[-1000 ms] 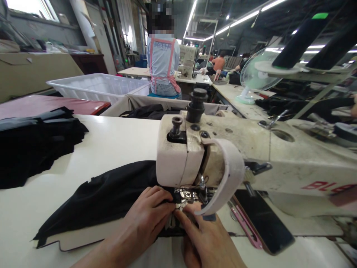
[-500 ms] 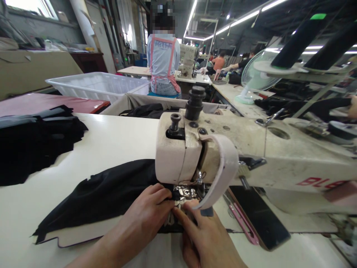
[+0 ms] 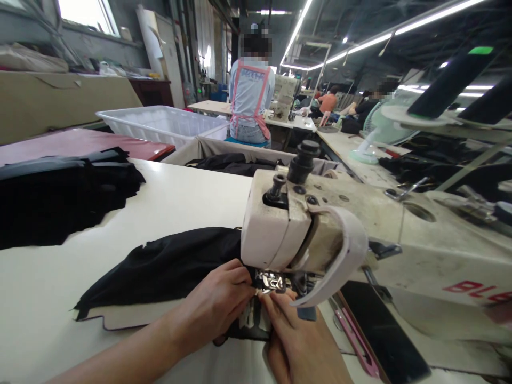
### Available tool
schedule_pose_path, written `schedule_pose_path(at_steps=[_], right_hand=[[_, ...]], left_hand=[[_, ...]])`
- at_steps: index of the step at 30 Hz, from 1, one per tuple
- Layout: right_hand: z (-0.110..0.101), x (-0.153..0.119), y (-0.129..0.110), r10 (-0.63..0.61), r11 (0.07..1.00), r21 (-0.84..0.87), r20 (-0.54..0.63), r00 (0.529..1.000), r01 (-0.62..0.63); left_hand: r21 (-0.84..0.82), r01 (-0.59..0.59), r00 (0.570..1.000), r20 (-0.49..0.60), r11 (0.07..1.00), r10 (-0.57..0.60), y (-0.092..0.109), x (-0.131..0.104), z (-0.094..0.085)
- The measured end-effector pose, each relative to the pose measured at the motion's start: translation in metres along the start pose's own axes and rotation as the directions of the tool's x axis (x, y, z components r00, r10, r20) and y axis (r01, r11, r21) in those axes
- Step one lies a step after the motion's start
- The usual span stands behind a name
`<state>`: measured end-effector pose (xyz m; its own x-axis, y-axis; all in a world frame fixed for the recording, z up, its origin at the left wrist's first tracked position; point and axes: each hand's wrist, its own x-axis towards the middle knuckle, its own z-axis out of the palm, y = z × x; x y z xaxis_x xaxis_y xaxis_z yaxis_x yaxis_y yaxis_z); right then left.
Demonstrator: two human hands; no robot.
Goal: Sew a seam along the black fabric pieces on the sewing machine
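Note:
A black fabric piece (image 3: 172,261) with a pale underside showing along its near edge lies on the table and runs under the head of a white sewing machine (image 3: 276,229). With curled fingers, my left hand (image 3: 218,301) grips the fabric just left of the metal presser foot (image 3: 272,281). My right hand (image 3: 300,336) is closed at the near side of the foot, its fingertips pinching the fabric edge close to the left fingertips. Between both hands a dark strip with pale parts (image 3: 252,317) shows. The needle point is hidden.
A stack of black cut pieces (image 3: 60,197) lies at left. Right of the machine head are a phone (image 3: 382,330) and pink thread snips (image 3: 356,341). Behind stand a fabric-lined bin (image 3: 208,146), a white plastic crate (image 3: 160,120), a green fan (image 3: 370,138) and a seated person (image 3: 252,96).
The view has swung, so the machine and table appear further right. My hands stay at the presser foot; slightly further apart, they show more of the strip between them.

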<state>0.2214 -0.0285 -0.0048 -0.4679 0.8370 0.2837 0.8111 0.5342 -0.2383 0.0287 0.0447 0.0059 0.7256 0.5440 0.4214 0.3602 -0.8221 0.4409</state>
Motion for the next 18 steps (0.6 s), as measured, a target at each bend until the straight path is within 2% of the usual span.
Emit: schedule_pose_path(at_steps=[6,12,18], right_hand=[[0.0079,-0.0003,0.0047,-0.03,0.991,-0.128,-0.02,0.999,0.027],[0.0043,-0.0066,0.0053,0.005,0.998,0.056,-0.052,0.999,-0.002],[0.0031,-0.004,0.0,0.048,0.995,0.091,-0.029,0.998,-0.045]], left_hand=[[0.001,0.022,1.0,-0.012,1.0,-0.022,-0.0083,0.0039,0.0006],[-0.007,-0.005,0.998,-0.056,1.0,0.004,-0.0095,0.0021,0.0045],[-0.012,-0.022,0.994,-0.108,1.0,0.02,-0.0095,0.0029,0.0055]])
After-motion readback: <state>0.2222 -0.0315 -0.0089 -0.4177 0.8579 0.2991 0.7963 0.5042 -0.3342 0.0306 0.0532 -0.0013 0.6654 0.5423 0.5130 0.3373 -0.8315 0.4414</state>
